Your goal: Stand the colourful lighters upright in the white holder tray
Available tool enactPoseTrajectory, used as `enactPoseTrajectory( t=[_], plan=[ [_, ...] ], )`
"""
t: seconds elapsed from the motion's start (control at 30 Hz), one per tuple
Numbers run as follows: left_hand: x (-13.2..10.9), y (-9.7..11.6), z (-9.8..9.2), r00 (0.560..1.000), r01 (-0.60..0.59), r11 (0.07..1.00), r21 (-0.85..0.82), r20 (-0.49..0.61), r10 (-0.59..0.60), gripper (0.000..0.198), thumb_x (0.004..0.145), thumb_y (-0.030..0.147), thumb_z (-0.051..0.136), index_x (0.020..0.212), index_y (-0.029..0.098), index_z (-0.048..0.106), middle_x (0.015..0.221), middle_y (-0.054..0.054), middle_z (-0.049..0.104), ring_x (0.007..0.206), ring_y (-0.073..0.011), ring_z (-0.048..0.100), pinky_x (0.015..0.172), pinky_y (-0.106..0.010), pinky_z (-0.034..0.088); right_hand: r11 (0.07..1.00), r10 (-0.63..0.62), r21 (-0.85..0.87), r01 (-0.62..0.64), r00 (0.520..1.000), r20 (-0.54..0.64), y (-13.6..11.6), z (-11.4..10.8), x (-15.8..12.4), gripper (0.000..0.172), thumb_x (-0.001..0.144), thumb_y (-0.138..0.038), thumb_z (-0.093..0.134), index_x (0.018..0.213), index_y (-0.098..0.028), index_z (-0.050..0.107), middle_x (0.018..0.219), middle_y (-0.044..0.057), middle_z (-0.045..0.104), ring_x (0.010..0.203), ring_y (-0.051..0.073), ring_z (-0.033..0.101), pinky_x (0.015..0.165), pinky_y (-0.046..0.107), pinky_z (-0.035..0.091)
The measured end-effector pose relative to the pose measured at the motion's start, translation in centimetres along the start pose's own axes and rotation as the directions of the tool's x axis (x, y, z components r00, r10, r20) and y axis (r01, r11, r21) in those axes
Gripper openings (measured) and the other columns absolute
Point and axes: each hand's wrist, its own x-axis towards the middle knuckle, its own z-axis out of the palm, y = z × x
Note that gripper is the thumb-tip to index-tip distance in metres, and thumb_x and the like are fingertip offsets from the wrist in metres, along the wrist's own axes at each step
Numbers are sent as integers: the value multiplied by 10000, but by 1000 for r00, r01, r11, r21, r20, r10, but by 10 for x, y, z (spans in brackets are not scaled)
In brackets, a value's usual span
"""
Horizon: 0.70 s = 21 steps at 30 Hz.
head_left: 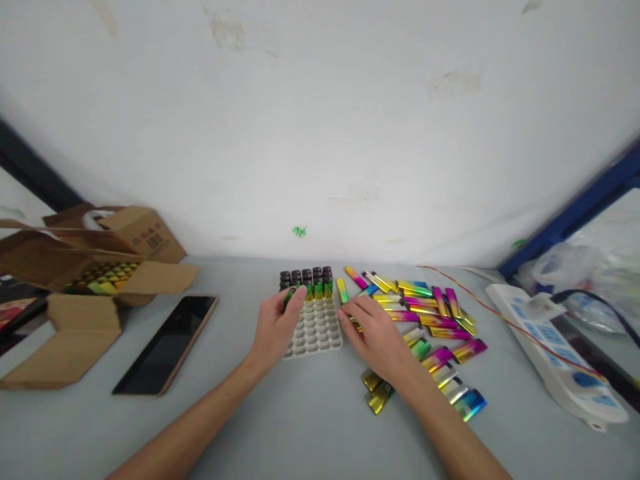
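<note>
A pale tray (314,330) with rows of round hollows lies before me. Its far rows hold several upright lighters (319,285) with black tops and green-yellow bodies. My left hand (280,320) is closed over the tray's left side, pinching a lighter (289,297) with a dark top and green on it. My right hand (373,327) rests at the tray's right edge, over the near side of a loose pile of shiny, flat lighter-like casings (423,319) in yellow, magenta, green and blue. Its fingers are bent and close together; what they hold, if anything, is hidden.
A black phone-like device (167,345) lies on the left of the grey table. Beyond it an opened cardboard box (160,277) holds several yellow pieces, with another carton (145,233) behind. On the right lies a white power strip (555,353), crossed by a thin red-yellow wire (480,300).
</note>
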Motion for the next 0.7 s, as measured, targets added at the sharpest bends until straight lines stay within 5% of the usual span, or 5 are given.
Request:
enactPoseTrajectory(
  t=[0.3,0.53,0.7],
  plan=[
    [1,6,3,999,-37,957,286,20,33,372,859,471,497,593,214,449,550,49,392,546,-119,365,536,-262,281,1000,1,23,-1,1000,16,0,6,-3,176,1063,-214,506,980,-189,659,931,78,681,920,241,631,874,409,529],
    [-2,11,4,997,-78,955,286,28,73,426,935,516,526,654,204,457,582,60,391,565,-109,370,549,-255,290,1000,-2,9,2,999,39,-2,8,-4,173,1062,-216,510,979,-188,658,935,76,683,922,244,636,870,410,528],
    [3,19,-10,989,-132,983,128,84,122,370,988,527,570,809,209,506,588,77,411,538,-97,380,525,-236,313,1000,7,19,-8,999,52,-3,7,-3,187,1067,-223,501,973,-191,659,940,75,688,939,247,643,895,421,523]
  ],
)
